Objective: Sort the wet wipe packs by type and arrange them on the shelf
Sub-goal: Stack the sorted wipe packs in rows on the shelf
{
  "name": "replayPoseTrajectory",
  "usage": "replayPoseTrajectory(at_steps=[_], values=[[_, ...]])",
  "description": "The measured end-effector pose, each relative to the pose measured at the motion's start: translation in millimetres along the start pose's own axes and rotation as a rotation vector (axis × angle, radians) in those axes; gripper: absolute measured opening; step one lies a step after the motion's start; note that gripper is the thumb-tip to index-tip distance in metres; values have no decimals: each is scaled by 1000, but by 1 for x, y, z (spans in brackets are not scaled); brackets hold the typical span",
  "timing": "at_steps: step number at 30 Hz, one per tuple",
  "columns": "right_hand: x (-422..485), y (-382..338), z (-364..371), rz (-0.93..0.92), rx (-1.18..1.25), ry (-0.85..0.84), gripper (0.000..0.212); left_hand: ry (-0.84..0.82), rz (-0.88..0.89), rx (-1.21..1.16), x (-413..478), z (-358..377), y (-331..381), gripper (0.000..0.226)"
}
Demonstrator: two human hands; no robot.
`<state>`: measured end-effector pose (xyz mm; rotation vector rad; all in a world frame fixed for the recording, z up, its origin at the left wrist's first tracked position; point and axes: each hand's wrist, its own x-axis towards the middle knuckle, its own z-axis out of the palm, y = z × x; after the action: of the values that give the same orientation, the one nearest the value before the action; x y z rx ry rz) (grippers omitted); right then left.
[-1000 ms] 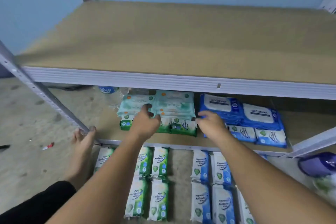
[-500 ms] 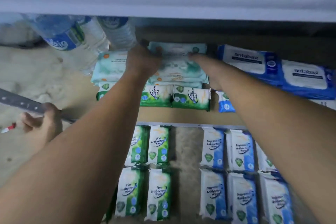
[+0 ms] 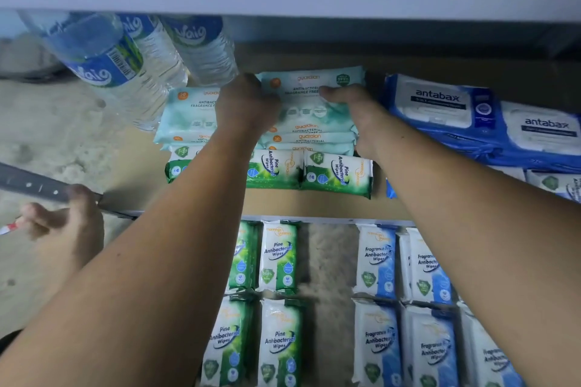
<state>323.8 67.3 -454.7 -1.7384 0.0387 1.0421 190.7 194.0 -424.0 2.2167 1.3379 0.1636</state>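
Both hands are on the top guardian pack [image 3: 309,97], which lies on a stack [image 3: 311,138] of the same packs at the back of the shelf [image 3: 314,206]. The left hand [image 3: 248,107] curls over its left edge, knuckles up. The right hand [image 3: 358,116] pinches its right edge, thumb on top, the other fingers hidden beneath. Just left of the left hand sits a second guardian stack [image 3: 191,113]. Just right of the right hand lie the blue antabax packs [image 3: 440,110]. A row of pine packs [image 3: 336,173] runs under both wrists, and water bottles [image 3: 125,66] stand beyond the left hand.

The step looks like squaring this pack on its stack. To do it well, hold both edges evenly and slide the pack level until its corners match those beneath. Pushing from one side would likely skew the soft stack. Keep the left knuckles off the bottles and the forearms above the pine row, which could be nudged out of line. Let go only once the pack lies flat.
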Motion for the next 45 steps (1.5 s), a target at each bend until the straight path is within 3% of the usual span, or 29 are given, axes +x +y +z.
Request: replayPoseTrajectory(at_steps=[9,16,20,28,37,45], values=[[8,2,-1,-45,3,-103,89,-51,0,-4,5,2,-6,48],[17,5,-15,-162,0,-63,119,-132,11,-137,3,-1,0,43],[-31,-11,-14,-186,13,0,89,-201,-12,-445,-11,6,5,18],[-49,-12,-34,-212,184,-58,84,-224,218,-866,-30,-4,4,37],[-124,-2,-45,-169,284,-240,45,-441,73,-1019,-85,-39,0,45],[-200,34,-42,-143,223,-190,75,-397,-49,-1018,-162,-70,-23,80]])
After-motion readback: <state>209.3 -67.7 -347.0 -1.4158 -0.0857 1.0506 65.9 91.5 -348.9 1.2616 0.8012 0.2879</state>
